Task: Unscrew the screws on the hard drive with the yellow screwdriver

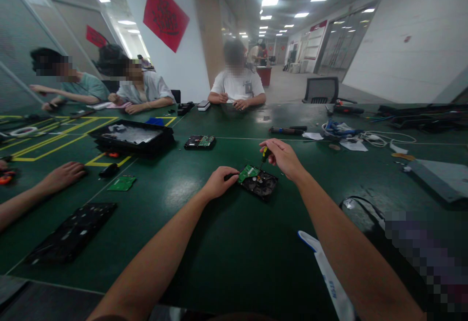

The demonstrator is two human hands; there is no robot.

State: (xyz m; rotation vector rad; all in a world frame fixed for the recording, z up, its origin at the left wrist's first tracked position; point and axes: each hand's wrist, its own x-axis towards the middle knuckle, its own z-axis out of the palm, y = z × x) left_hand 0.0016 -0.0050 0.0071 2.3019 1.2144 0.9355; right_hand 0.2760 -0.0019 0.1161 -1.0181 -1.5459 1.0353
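A hard drive (260, 184) lies on the green table in front of me, its green circuit board (248, 173) facing up over a dark metal body. My left hand (220, 182) grips the drive's left edge, fingers curled and thumb against it. In my right hand (281, 156) is a yellow-and-black screwdriver (265, 154), held upright. Its shaft points down at the board's right edge; I cannot make out whether the tip sits in a screw. Farther back rests another hard drive (200, 142).
Left of me are a black tray (131, 136), a loose green board (122, 182), a dark flat device (73, 233) and another person's hand (64, 177). On the right lie a white strap (329, 277), cables (380, 138) and a grey metal box (438, 177). People sit across the table.
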